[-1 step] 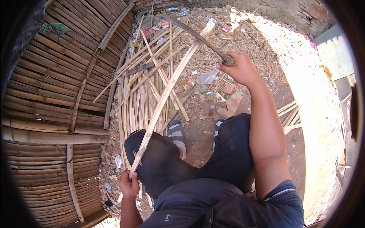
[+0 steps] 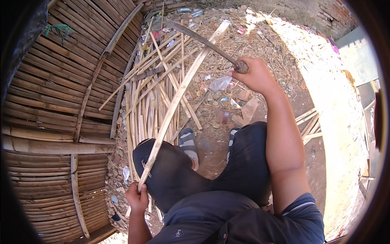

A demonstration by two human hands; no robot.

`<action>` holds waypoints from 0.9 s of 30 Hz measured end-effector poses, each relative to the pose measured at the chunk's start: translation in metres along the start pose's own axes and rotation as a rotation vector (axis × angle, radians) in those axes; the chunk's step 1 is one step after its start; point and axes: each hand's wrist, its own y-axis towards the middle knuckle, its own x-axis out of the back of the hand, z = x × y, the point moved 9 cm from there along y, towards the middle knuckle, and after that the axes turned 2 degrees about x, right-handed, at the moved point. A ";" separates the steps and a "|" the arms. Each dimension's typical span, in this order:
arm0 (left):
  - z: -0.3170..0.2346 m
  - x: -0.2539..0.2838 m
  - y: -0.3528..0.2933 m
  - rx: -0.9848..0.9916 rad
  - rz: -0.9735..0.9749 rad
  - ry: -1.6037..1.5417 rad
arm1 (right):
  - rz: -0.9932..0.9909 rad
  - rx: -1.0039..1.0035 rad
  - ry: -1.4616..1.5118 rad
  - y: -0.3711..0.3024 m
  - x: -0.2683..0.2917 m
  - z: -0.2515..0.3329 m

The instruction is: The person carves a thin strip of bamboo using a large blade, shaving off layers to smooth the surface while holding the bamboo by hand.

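Observation:
A long pale bamboo strip slants from beside my left thigh up toward the far middle. My left hand is closed around its near end, thumb on top. In my right hand is the handle of a machete, its long dark blade curved at the tip. The blade crosses the strip near the strip's far end and seems to touch it; the exact contact is too fine to tell. The strip's middle passes over my left knee.
Several split bamboo strips lie in a pile at the left. Beyond them stands a bamboo slat wall. A clear plastic bag and litter lie on the ground ahead. More strips rest at the right.
The machete has shifted slightly left and its tip sits a bit lower. My right hand moved a little with it. My left hand and the bamboo strip look nearly unchanged.

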 end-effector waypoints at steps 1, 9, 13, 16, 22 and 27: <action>0.002 -0.001 0.001 0.007 0.014 -0.020 | 0.033 0.068 -0.034 -0.001 -0.006 0.010; 0.017 -0.004 -0.004 0.095 0.152 -0.060 | 0.123 0.132 -0.113 -0.005 -0.019 0.021; 0.029 -0.010 -0.002 0.149 0.247 -0.122 | 0.041 -0.049 -0.101 0.005 -0.003 -0.015; 0.022 -0.008 -0.002 0.157 0.276 -0.135 | 0.045 -0.011 -0.090 0.001 -0.005 -0.005; 0.018 -0.008 -0.003 0.105 0.239 -0.123 | 0.257 0.275 -0.214 -0.016 -0.036 0.055; 0.000 -0.006 -0.002 -0.033 0.136 0.030 | 0.080 0.033 -0.049 0.003 -0.017 0.001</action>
